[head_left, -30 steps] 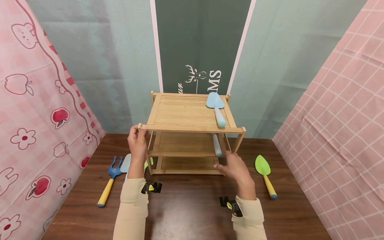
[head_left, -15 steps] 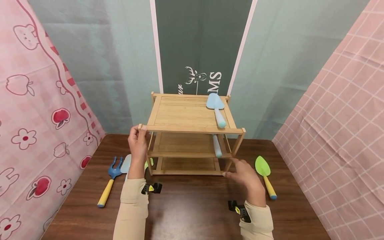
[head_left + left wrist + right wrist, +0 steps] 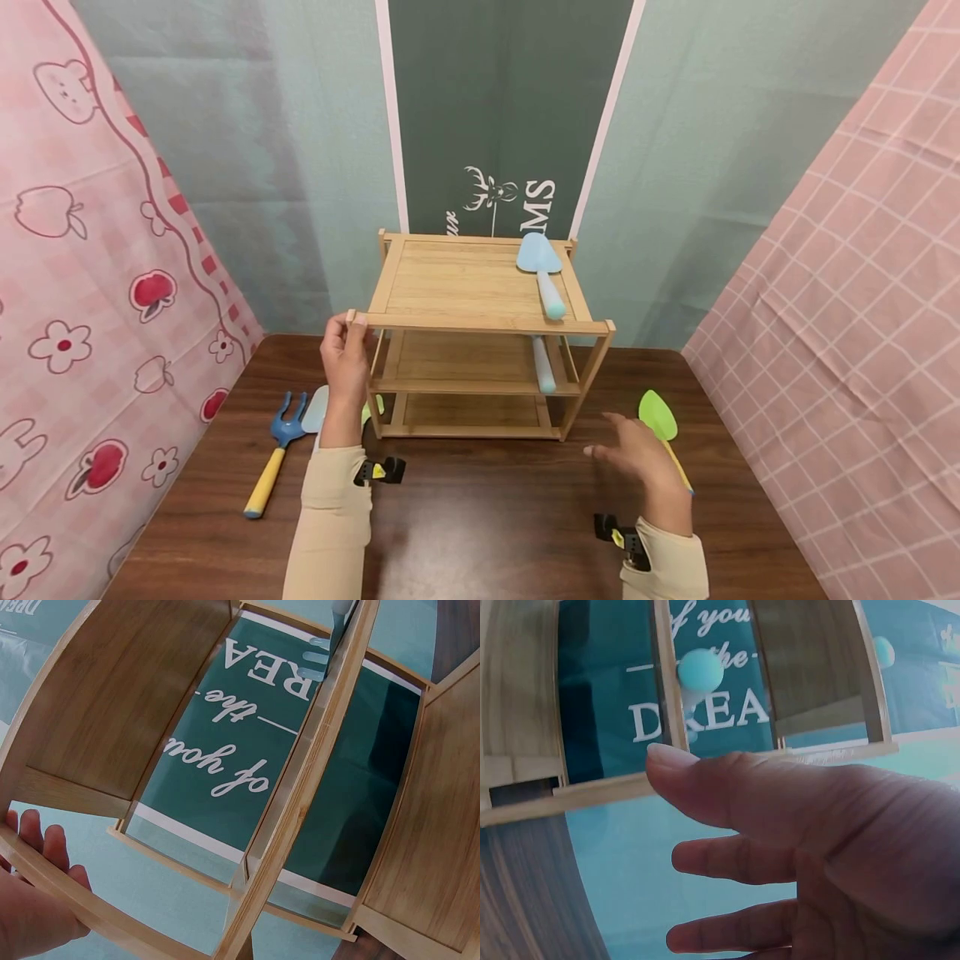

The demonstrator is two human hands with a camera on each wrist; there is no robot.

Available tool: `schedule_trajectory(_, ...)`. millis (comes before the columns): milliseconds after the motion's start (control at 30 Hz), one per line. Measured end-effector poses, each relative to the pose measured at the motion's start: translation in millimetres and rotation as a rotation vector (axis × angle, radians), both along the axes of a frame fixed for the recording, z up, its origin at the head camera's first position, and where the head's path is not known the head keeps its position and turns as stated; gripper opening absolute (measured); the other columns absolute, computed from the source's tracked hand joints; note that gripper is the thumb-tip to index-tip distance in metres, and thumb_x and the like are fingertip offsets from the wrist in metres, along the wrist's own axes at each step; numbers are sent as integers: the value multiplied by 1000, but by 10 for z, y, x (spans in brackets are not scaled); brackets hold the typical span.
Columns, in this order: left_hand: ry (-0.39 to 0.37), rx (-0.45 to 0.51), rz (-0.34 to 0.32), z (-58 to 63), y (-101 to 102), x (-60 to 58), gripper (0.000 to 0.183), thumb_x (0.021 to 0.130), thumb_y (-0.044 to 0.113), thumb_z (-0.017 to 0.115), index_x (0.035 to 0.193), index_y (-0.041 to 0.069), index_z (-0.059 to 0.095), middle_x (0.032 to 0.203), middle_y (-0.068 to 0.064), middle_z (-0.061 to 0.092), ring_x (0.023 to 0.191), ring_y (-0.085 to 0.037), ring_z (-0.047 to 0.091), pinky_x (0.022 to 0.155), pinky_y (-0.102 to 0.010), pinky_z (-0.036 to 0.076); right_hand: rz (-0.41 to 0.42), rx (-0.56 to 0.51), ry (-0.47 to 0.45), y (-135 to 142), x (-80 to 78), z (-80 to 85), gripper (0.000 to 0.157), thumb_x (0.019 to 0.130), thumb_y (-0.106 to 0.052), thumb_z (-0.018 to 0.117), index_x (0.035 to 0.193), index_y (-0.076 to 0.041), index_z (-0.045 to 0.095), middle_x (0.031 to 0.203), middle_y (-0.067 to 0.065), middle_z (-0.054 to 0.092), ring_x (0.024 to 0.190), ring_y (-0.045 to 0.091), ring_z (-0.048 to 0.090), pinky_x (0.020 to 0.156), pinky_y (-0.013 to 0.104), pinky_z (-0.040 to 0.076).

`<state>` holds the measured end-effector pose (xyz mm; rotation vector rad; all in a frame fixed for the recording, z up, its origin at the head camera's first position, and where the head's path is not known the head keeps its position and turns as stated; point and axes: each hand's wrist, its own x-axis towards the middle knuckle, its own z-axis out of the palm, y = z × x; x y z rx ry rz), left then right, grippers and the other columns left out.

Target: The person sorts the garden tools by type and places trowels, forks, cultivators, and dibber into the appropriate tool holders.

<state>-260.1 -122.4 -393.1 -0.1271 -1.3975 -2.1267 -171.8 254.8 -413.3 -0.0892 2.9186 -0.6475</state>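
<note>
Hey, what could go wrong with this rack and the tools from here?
The left hand grips the wooden rack by a front corner; a tug might slide the light blue trowel on top. The handle on the middle shelf reaches its front edge, so a bump could dislodge it. The right hand partly hides the green trowel and might brush it.

A brown wood-grain table (image 3: 480, 517) bears a three-tier wooden rack (image 3: 480, 322) by the middle of its far edge. Toward the table's left edge lie a blue fork (image 3: 274, 457) with a yellow handle, a partly hidden pale-blue blade (image 3: 317, 408) and a mostly covered lime-green piece (image 3: 376, 406); toward its right edge, a green trowel (image 3: 657, 414). Near the rack's right edge, the top tier carries a light-blue trowel (image 3: 543, 271), the middle tier a pale handle (image 3: 543, 365).
</note>
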Motion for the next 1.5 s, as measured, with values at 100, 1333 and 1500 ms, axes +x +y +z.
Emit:
schedule_trajectory(100,-4,5,-1,0,0,2,7,93,6,52,95,1,55,79,-3,55,79,-16,52,76,-29,42,-2,4,6,60,29,-28,68,80,-29,72,126,13,46,112,30,57,102,45,53,81,53,44)
schedule_trajectory(1333,-3,12,3,0,8,1,12,93,7,52,97,-4,54,79,-3,55,78,-15,52,76,-29,43,-163,6,-69,870,329,-478,82,78,-45,70,123,19,43,116,41,46,106,59,41,82,61,38)
schedule_trajectory(1500,-8,11,10,-6,11,-6,11,92,8,53,96,-3,55,80,-8,55,78,-19,53,77,-31,44,-185,-6,-35,1012,361,-626,77,80,-41,69,124,16,44,118,41,45,107,60,39,83,63,36)
